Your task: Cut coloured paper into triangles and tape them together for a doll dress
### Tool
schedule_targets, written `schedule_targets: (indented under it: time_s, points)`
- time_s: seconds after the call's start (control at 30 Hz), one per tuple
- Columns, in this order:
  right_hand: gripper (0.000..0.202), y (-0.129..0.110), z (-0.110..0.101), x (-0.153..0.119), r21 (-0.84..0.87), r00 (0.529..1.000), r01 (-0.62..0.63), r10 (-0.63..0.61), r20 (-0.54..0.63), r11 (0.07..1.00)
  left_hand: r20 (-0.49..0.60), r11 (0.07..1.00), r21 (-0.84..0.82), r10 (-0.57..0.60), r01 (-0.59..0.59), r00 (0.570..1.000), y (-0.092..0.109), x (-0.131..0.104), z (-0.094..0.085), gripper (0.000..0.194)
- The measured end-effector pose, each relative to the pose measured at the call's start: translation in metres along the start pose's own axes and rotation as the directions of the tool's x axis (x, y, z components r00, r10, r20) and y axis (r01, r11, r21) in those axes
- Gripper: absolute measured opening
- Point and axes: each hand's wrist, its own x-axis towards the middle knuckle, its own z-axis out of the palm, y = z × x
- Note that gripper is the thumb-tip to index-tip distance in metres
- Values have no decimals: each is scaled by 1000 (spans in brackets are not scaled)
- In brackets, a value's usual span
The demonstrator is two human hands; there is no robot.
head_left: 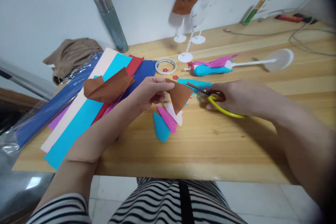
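The head view is showing two bare hands working above the middle of a wooden bench (pixel 252 147). The left hand (pixel 154 92) is pinching a brown piece (pixel 181 95) at its upper left corner, thumb against bent fingers. The right hand (pixel 231 94) is curling closed around the yellow handles of the scissors (pixel 209 93), whose blades are pointing left and reaching the brown piece's upper right edge; whether they are touching it, I cannot tell. Nearer the bench's front edge, a blue cutout (pixel 161 129), a pink cutout (pixel 168 119) and a pale cutout (pixel 176 115) are lying fanned, overlapping. A blue scrap (pixel 203 83) is lying behind the blades. Toward the bench's left edge, a folded brown sheet (pixel 109 85) is resting across a blue strip (pixel 85 115) and a pale strip (pixel 103 64). A tape roll (pixel 166 73) is lying beyond the left hand, with a pink-and-blue wrapped figure (pixel 212 68) to its right. By the back edge, a flask (pixel 112 24) is standing on the left.
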Motion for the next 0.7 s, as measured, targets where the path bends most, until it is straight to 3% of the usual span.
schedule_targets:
  time_s: [0.13, 0.27, 0.4, 0.47, 0.53, 0.6, 0.7]
  points:
    - [38, 5, 8, 1, -32, 999, 33, -32, 26, 999, 44, 999, 18, -28, 27, 999, -12, 7, 2, 40]
    - [40, 4, 9, -3, -95, 998, 58, -56, 23, 994, -13, 995, 57, -78, 78, 997, -11, 5, 10, 45]
    - [31, -7, 3, -10, -177, 990, -5, -20, -139, 984, -24, 993, 31, -111, 112, 994, -10, 1, 18, 46]
    - [29, -14, 3, -12, -86, 959, -15, -10, -284, 996, -26, 992, 20, -123, 124, 992, -11, 1, 20, 45]
    - [28, -22, 6, -13, 193, 932, 97, -21, -362, 976, -29, 992, 19, -126, 126, 992, -12, 0, 21, 47]
    - [35, -32, 13, -12, 553, 936, 247, -48, -349, 796, -32, 992, 18, -125, 126, 992, -12, -1, 22, 47]
    - [46, -48, 25, -10, 844, 964, 260, -69, -258, 468, -35, 991, 13, -135, 136, 990, -12, -3, 24, 44]
